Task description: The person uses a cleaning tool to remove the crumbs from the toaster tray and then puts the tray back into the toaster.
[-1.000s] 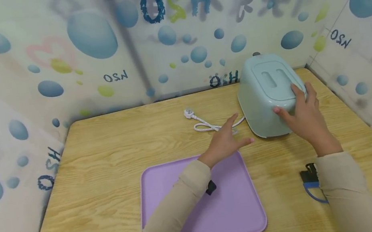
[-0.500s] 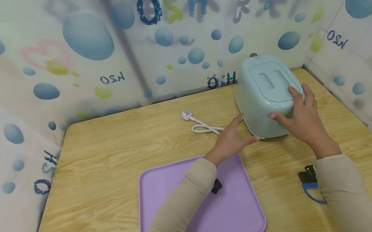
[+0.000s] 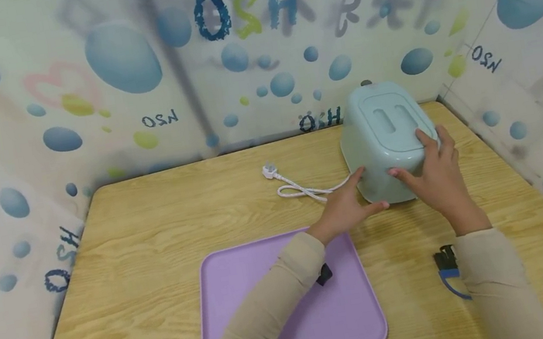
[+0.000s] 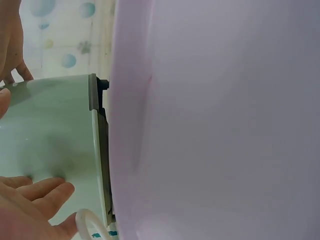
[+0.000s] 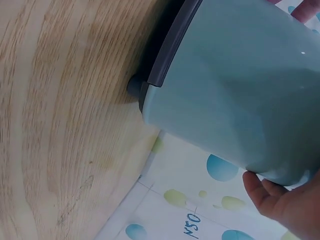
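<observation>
The flat purple tray [image 3: 340, 318] with a raised rim lies nearer the person than the fingers of the left hand [image 3: 341, 210]; the beige fabric sleeve [image 3: 266, 303] crosses over it, so carry that arm high enough not to drag it. Beyond and left of those fingers, on the wood-grain tabletop [image 3: 139, 244], lies a white plug [image 3: 269, 172], its thin white cord [image 3: 293, 191] running in just behind them; keep its loop out of the grip.

The left fingers reach out straight, thumb spread wide, at the lower left side of the pale blue-green, rounded, box-shaped toaster [image 3: 377, 149]; whether every tip touches cannot be told. Laying them flat and low should steady it best.

The toaster sits between both sets of fingers. Those of the right hand [image 3: 438, 178] hold its near right upper edge, thumb on the front face. That hold looks high; one lower, opposite the left fingers, would probably balance the smooth shell better. Nearer the person than the right fingers, give the partly hidden black-and-blue item [image 3: 449, 273] clearance.
</observation>
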Demonstrator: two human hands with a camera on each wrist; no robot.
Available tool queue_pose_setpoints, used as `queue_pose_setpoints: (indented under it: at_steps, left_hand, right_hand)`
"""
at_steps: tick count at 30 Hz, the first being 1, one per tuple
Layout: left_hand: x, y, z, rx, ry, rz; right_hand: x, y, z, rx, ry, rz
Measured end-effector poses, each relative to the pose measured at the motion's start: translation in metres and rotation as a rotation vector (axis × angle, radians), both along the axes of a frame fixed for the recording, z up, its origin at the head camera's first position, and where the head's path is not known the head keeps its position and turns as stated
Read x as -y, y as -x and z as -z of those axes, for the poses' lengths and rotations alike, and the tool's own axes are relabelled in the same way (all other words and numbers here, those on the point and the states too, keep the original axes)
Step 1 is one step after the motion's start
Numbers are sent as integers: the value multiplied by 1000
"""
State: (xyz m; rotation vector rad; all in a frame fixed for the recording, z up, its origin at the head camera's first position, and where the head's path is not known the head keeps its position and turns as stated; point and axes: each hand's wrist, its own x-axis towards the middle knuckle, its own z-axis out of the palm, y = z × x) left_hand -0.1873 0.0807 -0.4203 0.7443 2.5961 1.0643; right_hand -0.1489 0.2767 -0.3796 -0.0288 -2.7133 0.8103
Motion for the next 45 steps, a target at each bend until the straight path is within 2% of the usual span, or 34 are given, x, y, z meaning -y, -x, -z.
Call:
queue_pose_setpoints:
  at_steps: [8, 14, 20, 23, 29, 32, 37, 45]
  left_hand:
    - [0, -3, -3, 43, -8, -14]
    - [2, -4, -5, 65, -74, 12]
    - [2, -4, -3, 23, -94, 18]
    - [3, -4, -2, -10, -105, -21]
    - [0, 2, -1, 16, -163, -202]
    - [0, 3, -2, 18, -155, -261]
    - [-1, 3, -2, 20, -133, -282]
    - [0, 2, -5, 39, -144, -272]
  right_hand:
    - [7, -2, 2, -25, -7, 36]
    - [12, -3, 5, -36, -17, 69]
    - [18, -5, 5, -61, -40, 90]
    - [22, -6, 5, -86, -47, 98]
    - [29, -6, 7, -129, -46, 115]
    - [32, -7, 8, -133, -40, 113]
    - [33, -8, 10, -155, -45, 110]
    - [35, -9, 12, -212, -77, 127]
